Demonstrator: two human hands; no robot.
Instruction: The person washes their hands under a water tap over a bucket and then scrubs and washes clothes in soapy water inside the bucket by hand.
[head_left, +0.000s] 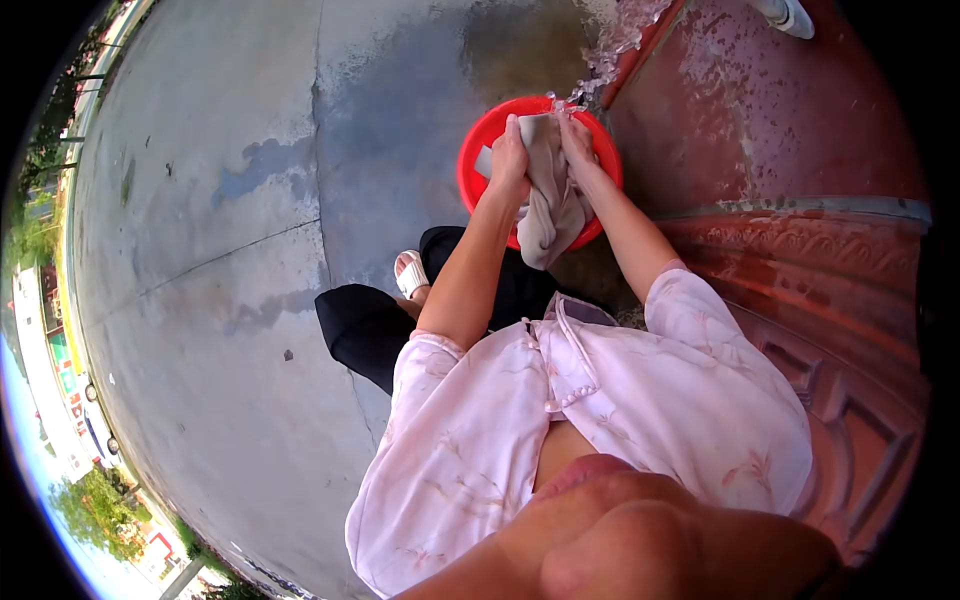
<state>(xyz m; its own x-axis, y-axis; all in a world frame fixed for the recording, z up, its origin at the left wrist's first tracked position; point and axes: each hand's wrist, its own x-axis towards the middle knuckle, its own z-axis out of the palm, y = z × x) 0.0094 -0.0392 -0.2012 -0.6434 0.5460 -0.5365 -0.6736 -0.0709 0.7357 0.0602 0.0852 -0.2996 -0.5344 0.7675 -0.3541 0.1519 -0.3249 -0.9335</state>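
Observation:
A wet grey-beige cloth [548, 190] hangs bunched and folded over a red plastic basin [467, 165]. My left hand [510, 158] grips its left edge, fingers closed around the fabric. On the other side, my right hand [575, 142] is closed on the cloth's upper right part. The lower end of the cloth droops over the near rim of the basin. Clear water [620, 45] splashes through the air just beyond the far rim. Something whitish [484, 161] shows inside the basin, left of my left hand; I cannot make out what it is.
Concrete ground [220, 220], with damp patches, spreads to the left. A wet reddish step [770, 110] and an ornamented red panel [800, 260] stand close on the right. My sandalled foot [411, 275] is near the basin. A white shoe [790, 17] shows at the top right.

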